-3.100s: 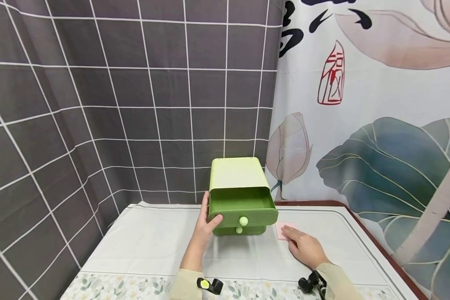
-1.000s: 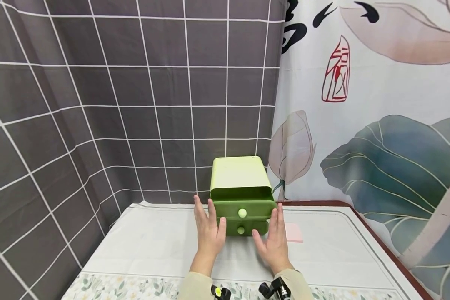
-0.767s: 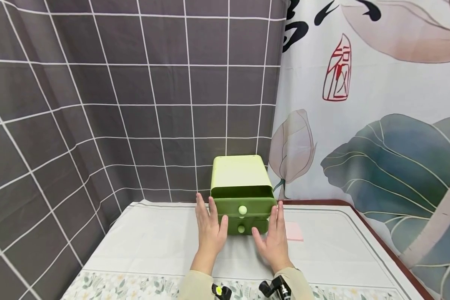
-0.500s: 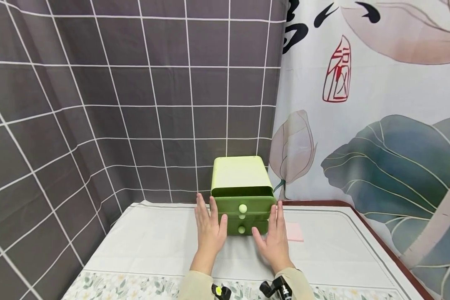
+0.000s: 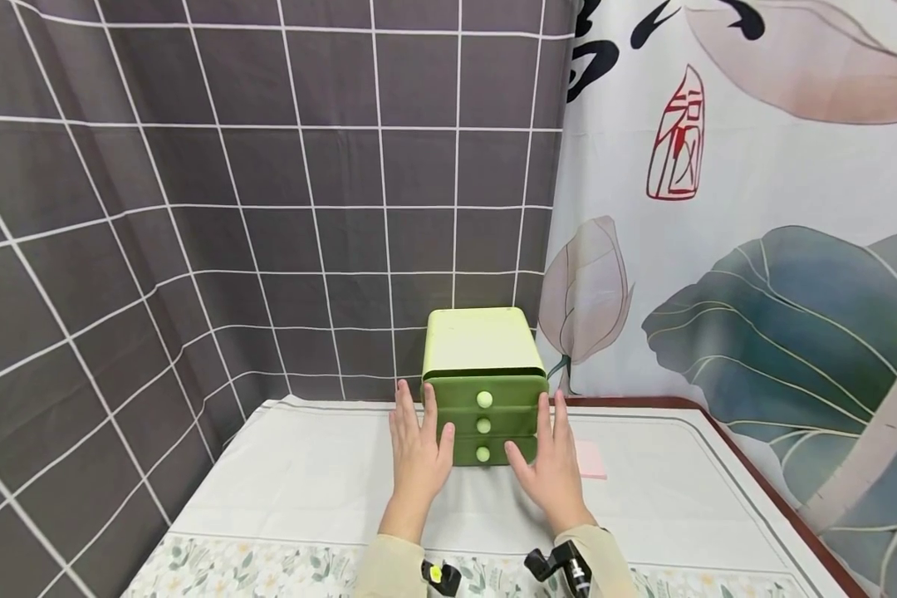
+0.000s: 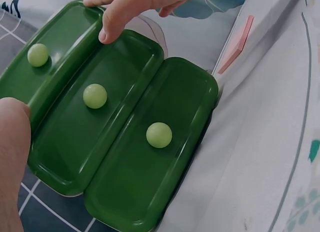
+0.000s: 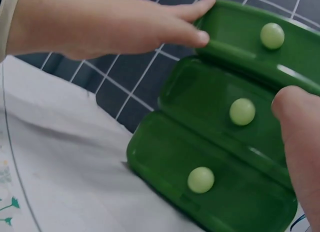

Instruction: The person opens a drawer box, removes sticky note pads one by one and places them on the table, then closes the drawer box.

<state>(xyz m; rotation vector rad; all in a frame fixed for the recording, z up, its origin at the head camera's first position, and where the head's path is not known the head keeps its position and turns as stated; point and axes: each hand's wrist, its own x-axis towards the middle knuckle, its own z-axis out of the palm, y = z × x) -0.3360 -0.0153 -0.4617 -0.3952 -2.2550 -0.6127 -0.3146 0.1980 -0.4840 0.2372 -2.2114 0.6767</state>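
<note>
A small storage box (image 5: 484, 340) with a light green top and three dark green drawers stands on the table against the back curtain. Each drawer front bears a round pale green knob. The top drawer (image 5: 456, 397) juts slightly ahead of the lower two, with a thin dark gap above it. My left hand (image 5: 416, 461), fingers straight, touches the left end of that drawer. At its right end my right hand (image 5: 555, 469) does likewise, its fingers extended upward. Both wrist views show fingertips at the drawer's ends; the drawer's inside is hidden.
A flat pink pad (image 5: 592, 460) lies right of the box. The white cloth (image 5: 306, 473) covers the table, with a floral strip in front and a dark red edge (image 5: 773, 502) on the right. Curtains hang behind and at the left.
The top drawer has slid back nearly all the way into the box, with both hands following. Earlier, my right hand left the pink pad and came to the drawer's right end.
</note>
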